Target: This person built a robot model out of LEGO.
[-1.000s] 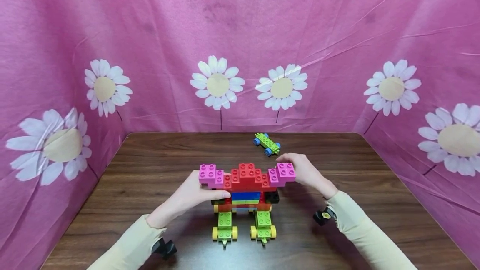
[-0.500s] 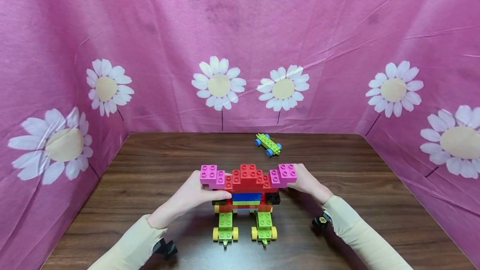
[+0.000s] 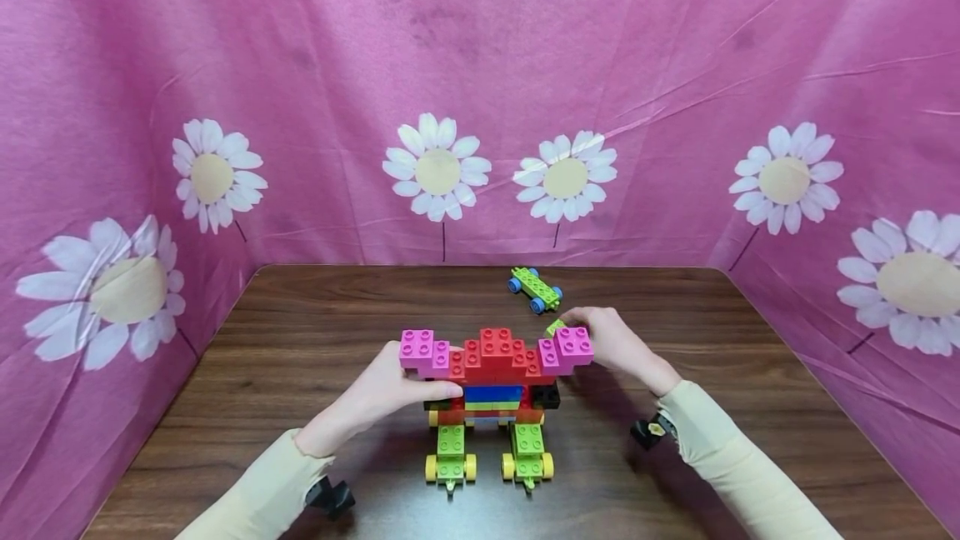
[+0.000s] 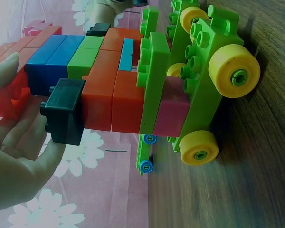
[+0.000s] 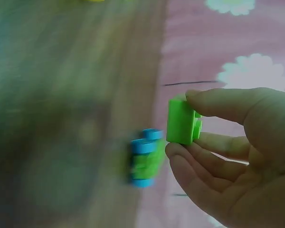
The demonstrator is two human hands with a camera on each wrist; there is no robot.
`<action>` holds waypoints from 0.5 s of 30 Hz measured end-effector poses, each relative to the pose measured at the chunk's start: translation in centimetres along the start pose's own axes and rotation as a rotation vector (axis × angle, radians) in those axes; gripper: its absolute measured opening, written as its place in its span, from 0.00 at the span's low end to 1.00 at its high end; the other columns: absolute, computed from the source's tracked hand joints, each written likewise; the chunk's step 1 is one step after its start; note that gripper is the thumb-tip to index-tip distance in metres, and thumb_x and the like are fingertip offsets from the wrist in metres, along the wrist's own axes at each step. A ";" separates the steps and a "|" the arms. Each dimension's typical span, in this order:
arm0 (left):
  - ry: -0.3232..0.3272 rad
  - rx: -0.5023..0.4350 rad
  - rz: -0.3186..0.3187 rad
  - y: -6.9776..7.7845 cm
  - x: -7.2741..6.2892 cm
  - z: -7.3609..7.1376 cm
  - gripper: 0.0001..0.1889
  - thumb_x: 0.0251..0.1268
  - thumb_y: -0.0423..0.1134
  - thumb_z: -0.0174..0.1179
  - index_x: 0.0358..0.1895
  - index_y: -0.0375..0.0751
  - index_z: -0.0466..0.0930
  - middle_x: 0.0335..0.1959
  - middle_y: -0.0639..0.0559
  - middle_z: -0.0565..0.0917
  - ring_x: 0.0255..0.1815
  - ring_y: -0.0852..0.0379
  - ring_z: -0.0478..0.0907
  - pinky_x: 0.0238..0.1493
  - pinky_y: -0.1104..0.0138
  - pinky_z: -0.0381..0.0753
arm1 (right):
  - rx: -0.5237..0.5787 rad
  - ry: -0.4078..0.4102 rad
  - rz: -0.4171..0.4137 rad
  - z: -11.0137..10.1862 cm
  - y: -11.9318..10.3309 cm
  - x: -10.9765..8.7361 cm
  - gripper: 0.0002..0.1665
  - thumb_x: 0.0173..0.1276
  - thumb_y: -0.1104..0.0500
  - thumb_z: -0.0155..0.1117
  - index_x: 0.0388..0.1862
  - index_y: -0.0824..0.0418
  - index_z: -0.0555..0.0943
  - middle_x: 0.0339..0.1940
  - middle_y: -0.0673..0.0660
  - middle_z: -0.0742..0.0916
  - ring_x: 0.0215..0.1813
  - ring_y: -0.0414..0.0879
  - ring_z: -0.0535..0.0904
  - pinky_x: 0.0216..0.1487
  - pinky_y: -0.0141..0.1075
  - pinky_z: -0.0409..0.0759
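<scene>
In the head view a toy-brick figure (image 3: 491,369) stands upright on the table on two green wheeled bases with yellow wheels. Its red top carries pink bricks at both ends, with blue, green and black bricks below. My left hand (image 3: 382,377) holds it from the left side, thumb across the front, other fingers behind. My left wrist view shows that hand around the upper part near a black brick (image 4: 62,111). Thumb and fingertips of my right hand (image 5: 242,137) pinch a small bright green brick (image 5: 180,121), behind the right pink brick in the head view.
A green wheeled base (image 3: 535,288) with blue wheels sits on the brown wooden table (image 3: 315,307) towards the back. Pink cloth (image 3: 480,40) with white daisies stands behind and on both sides.
My right hand dipped behind the figure's right side, then rose again; the green brick now shows at its fingertips. My left hand and the figure have stayed in place.
</scene>
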State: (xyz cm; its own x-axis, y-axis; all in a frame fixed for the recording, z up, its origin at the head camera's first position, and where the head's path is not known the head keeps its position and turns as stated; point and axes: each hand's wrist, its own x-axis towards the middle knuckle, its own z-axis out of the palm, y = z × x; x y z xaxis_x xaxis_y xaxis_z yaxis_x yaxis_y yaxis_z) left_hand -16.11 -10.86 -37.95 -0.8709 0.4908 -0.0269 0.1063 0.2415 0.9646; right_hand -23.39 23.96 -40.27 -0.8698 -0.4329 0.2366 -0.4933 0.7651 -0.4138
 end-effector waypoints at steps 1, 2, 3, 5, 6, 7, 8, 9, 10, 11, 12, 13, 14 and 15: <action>-0.002 0.001 0.004 0.0 0.0 0.0 0.26 0.57 0.49 0.72 0.58 0.44 0.82 0.53 0.47 0.87 0.52 0.56 0.84 0.55 0.66 0.82 | 0.009 0.005 0.001 -0.6 -0.5 0.2 0.20 0.55 0.61 0.73 0.47 0.70 0.84 0.40 0.62 0.90 0.41 0.54 0.86 0.45 0.47 0.85; -0.003 0.002 0.007 0.0 0.0 0.0 0.26 0.57 0.49 0.72 0.59 0.44 0.81 0.53 0.46 0.87 0.51 0.56 0.85 0.55 0.66 0.83 | 0.015 0.011 -0.001 -1.3 -1.0 0.3 0.21 0.56 0.62 0.73 0.47 0.70 0.83 0.40 0.63 0.90 0.41 0.53 0.86 0.45 0.47 0.85; -0.005 0.001 0.008 0.0 0.0 0.0 0.26 0.57 0.49 0.72 0.59 0.43 0.81 0.53 0.46 0.87 0.51 0.56 0.85 0.54 0.66 0.83 | 0.015 0.021 -0.009 -1.9 -1.5 0.5 0.21 0.57 0.62 0.73 0.48 0.70 0.83 0.40 0.62 0.90 0.39 0.51 0.86 0.44 0.45 0.85; -0.007 -0.008 0.003 0.0 0.0 0.0 0.26 0.57 0.48 0.72 0.59 0.44 0.81 0.53 0.46 0.87 0.52 0.56 0.85 0.54 0.66 0.83 | 0.014 0.041 -0.034 -3.1 -2.7 0.7 0.21 0.58 0.60 0.75 0.48 0.68 0.84 0.40 0.60 0.90 0.37 0.47 0.85 0.41 0.40 0.84; -0.009 -0.014 -0.003 0.0 0.0 0.0 0.27 0.57 0.48 0.72 0.59 0.44 0.81 0.54 0.46 0.87 0.52 0.56 0.84 0.55 0.66 0.83 | 0.011 0.056 -0.054 -3.7 -3.3 0.8 0.21 0.58 0.60 0.75 0.49 0.67 0.84 0.39 0.59 0.90 0.36 0.45 0.84 0.40 0.37 0.84; -0.010 -0.017 -0.007 0.0 0.0 0.1 0.27 0.57 0.48 0.72 0.59 0.45 0.81 0.54 0.47 0.87 0.53 0.56 0.84 0.55 0.65 0.83 | 0.001 0.074 -0.074 -4.3 -3.9 0.9 0.21 0.57 0.60 0.76 0.49 0.66 0.84 0.40 0.58 0.90 0.35 0.44 0.84 0.39 0.36 0.83; -0.010 -0.020 -0.012 0.0 0.0 0.1 0.27 0.57 0.48 0.73 0.59 0.46 0.81 0.54 0.47 0.87 0.53 0.55 0.84 0.55 0.65 0.83 | -0.006 0.088 -0.094 -4.9 -4.5 0.9 0.21 0.57 0.59 0.76 0.49 0.65 0.84 0.40 0.57 0.90 0.35 0.43 0.84 0.39 0.35 0.83; -0.008 -0.023 -0.015 0.0 0.0 0.1 0.27 0.57 0.48 0.73 0.59 0.46 0.81 0.54 0.47 0.87 0.53 0.55 0.84 0.55 0.65 0.83 | -0.010 0.102 -0.117 -5.5 -5.1 1.0 0.21 0.57 0.59 0.76 0.49 0.64 0.84 0.40 0.56 0.90 0.35 0.43 0.83 0.39 0.35 0.83; -0.006 -0.023 -0.019 0.0 0.0 0.1 0.27 0.56 0.48 0.73 0.59 0.46 0.81 0.54 0.48 0.87 0.53 0.55 0.84 0.55 0.65 0.82 | -0.014 0.114 -0.138 -6.0 -5.7 1.1 0.21 0.57 0.60 0.76 0.50 0.63 0.84 0.41 0.56 0.90 0.36 0.43 0.84 0.39 0.35 0.83; -0.004 -0.021 -0.022 0.0 0.0 0.1 0.27 0.56 0.49 0.73 0.59 0.46 0.81 0.54 0.48 0.87 0.53 0.55 0.84 0.55 0.65 0.82 | -0.019 0.126 -0.160 -6.5 -6.3 1.1 0.21 0.58 0.60 0.76 0.50 0.63 0.84 0.41 0.56 0.90 0.36 0.43 0.84 0.40 0.36 0.83; -0.001 -0.019 -0.025 0.0 0.0 0.1 0.27 0.56 0.49 0.73 0.59 0.46 0.81 0.54 0.48 0.87 0.53 0.55 0.84 0.55 0.65 0.83 | -0.020 0.133 -0.176 -7.0 -6.9 1.2 0.22 0.58 0.60 0.76 0.51 0.62 0.84 0.42 0.56 0.90 0.37 0.42 0.84 0.41 0.36 0.84; 0.002 -0.017 -0.027 0.0 0.0 0.1 0.27 0.56 0.49 0.73 0.59 0.46 0.81 0.54 0.48 0.87 0.53 0.55 0.84 0.55 0.65 0.83 | -0.025 0.136 -0.189 -7.5 -7.4 1.2 0.22 0.58 0.60 0.76 0.52 0.62 0.84 0.42 0.55 0.90 0.37 0.42 0.84 0.42 0.36 0.84; 0.004 -0.016 -0.027 0.0 0.0 0.1 0.27 0.56 0.49 0.73 0.59 0.46 0.81 0.54 0.48 0.87 0.53 0.55 0.84 0.55 0.65 0.83 | -0.024 0.133 -0.199 -7.9 -8.0 1.2 0.23 0.58 0.59 0.76 0.53 0.61 0.84 0.43 0.54 0.90 0.38 0.41 0.84 0.42 0.36 0.85; 0.004 -0.017 -0.029 0.0 0.0 0.1 0.27 0.56 0.49 0.73 0.59 0.46 0.81 0.54 0.48 0.87 0.53 0.55 0.84 0.55 0.64 0.83 | -0.019 0.128 -0.209 -8.4 -8.5 1.2 0.23 0.58 0.59 0.76 0.53 0.61 0.83 0.43 0.54 0.90 0.38 0.40 0.84 0.42 0.35 0.85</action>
State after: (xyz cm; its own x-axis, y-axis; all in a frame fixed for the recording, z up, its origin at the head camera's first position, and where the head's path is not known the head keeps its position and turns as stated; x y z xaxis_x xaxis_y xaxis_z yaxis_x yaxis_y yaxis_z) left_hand -16.07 -10.81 -38.00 -0.8755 0.4801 -0.0540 0.0726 0.2413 0.9677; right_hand -20.19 20.89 -29.11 -0.7407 -0.5202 0.4251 -0.6617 0.6744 -0.3277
